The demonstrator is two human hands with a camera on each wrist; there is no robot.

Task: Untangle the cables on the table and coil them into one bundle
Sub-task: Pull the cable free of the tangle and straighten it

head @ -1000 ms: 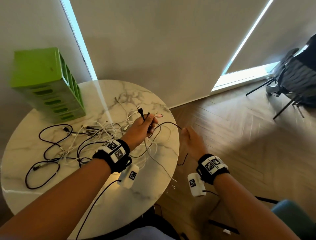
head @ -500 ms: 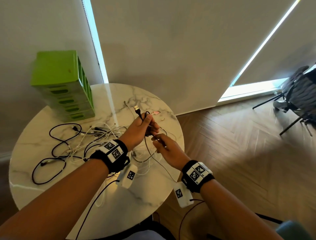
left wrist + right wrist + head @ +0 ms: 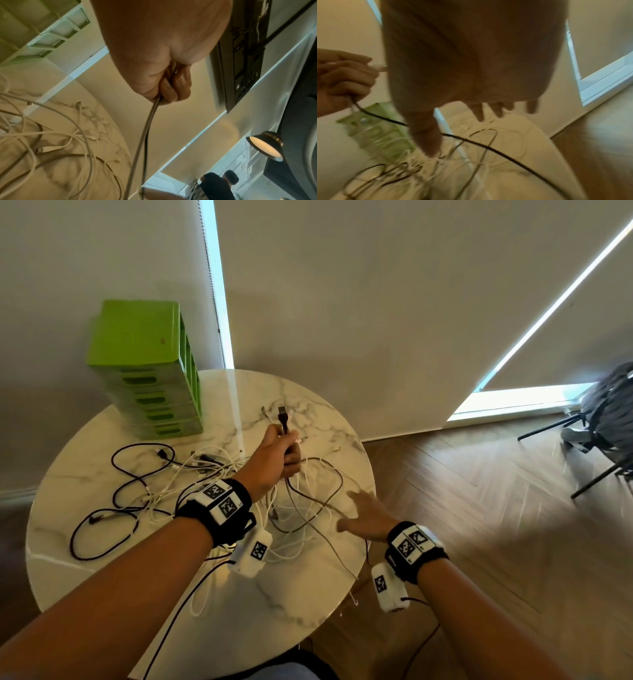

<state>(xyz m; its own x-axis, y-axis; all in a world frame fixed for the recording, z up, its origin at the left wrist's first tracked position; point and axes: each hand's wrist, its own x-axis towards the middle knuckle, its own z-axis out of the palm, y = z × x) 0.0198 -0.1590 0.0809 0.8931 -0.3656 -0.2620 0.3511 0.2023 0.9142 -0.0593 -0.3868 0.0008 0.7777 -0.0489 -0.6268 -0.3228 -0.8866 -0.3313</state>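
Observation:
A tangle of black and white cables point(image 3: 191, 477) sprawls over the round marble table point(image 3: 274, 604). My left hand point(image 3: 279, 455) is raised above the table's middle and grips several cable ends; a black USB plug point(image 3: 283, 416) sticks up out of the fist. In the left wrist view a grey and a black cable point(image 3: 145, 135) hang down from the curled fingers point(image 3: 173, 86). My right hand point(image 3: 368, 517) hovers open over the table's right edge, fingers spread, holding nothing. A black cable point(image 3: 488, 146) runs below its palm.
A green slotted plastic box point(image 3: 147, 371) stands at the table's back left by the wall. A dark chair point(image 3: 603, 419) is far right on the wooden floor point(image 3: 479, 508). White cable loops point(image 3: 294, 546) lie between my wrists.
My right hand has let go of the cable near my left hand and moved back to the right, opening with spread fingers. The left hand keeps its grip, a little higher.

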